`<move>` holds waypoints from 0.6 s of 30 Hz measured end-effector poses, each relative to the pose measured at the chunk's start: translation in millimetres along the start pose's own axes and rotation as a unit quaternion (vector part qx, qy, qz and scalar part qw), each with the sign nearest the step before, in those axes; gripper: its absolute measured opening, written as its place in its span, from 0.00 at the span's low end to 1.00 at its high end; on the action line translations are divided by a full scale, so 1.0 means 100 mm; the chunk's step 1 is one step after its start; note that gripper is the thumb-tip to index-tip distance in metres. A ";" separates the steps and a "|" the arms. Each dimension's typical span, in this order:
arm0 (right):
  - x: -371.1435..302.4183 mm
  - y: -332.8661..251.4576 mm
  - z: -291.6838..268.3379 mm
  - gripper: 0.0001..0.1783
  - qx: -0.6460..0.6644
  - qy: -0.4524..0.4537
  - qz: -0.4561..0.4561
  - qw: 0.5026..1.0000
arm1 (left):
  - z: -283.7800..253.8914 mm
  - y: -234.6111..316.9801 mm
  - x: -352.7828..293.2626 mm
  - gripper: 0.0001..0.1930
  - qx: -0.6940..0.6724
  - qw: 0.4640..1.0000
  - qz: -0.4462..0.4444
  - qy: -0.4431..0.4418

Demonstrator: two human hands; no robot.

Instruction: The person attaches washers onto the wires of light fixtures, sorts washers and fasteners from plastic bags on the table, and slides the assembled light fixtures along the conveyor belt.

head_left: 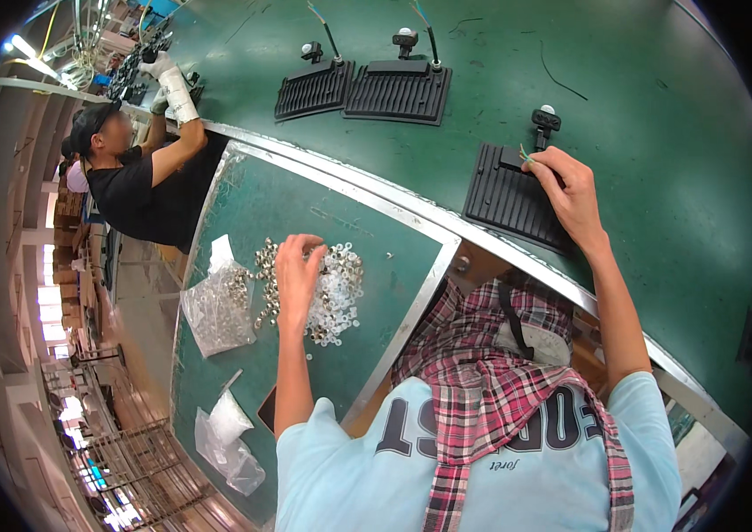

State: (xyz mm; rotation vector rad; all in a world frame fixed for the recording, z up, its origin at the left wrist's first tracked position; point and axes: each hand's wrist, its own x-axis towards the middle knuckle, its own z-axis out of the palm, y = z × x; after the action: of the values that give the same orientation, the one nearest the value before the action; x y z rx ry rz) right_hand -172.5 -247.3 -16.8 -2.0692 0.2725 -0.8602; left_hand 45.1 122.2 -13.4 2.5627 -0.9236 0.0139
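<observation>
My right hand [566,182] is closed in a pinch on the thin stripped wires [525,156] of a black floodlight [504,199]. The ribbed back of this light faces up, and its sensor head [546,118] points away from me. Over the lower side table, my left hand [299,270] reaches into a pile of small parts with thumb and fingers apart. White plastic rings [333,301] lie to its right. Metal cable gland nuts [265,257] are on its left. Nothing shows between its fingers, though their undersides are hidden.
Two more black floodlights [398,93] lie farther back on the green workbench [500,62]. Clear plastic bags [216,310] of small parts rest on the side table [376,222], which has a metal edge. At far left, a person in gloves [159,160] works at the bench.
</observation>
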 end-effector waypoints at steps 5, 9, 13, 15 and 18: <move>-0.02 0.03 0.03 0.07 0.000 0.002 0.000 1.000 | 0.05 -0.05 0.20 0.06 -0.083 0.996 -0.020 0.010; -0.04 0.03 0.03 0.08 0.010 0.001 0.023 1.000 | 0.11 -0.12 0.37 0.05 -0.036 0.998 0.042 0.001; -0.01 -0.02 -0.02 0.09 0.008 -0.058 0.052 0.997 | 0.16 -0.07 0.49 0.07 -0.026 0.995 0.096 0.014; 0.01 -0.08 -0.05 0.09 0.011 -0.079 0.073 0.994 | 0.21 0.13 0.58 0.08 -0.277 0.958 -0.076 0.010; 0.00 -0.04 -0.14 0.11 0.026 -0.116 0.072 0.990 | 0.33 0.88 0.73 0.11 -0.435 0.896 -0.060 -0.061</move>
State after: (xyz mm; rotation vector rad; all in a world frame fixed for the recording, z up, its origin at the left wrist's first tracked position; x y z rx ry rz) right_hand -181.9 -253.6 -8.5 -2.0519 0.2649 -0.5284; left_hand 43.9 3.6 0.6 1.7743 -0.6046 -0.4906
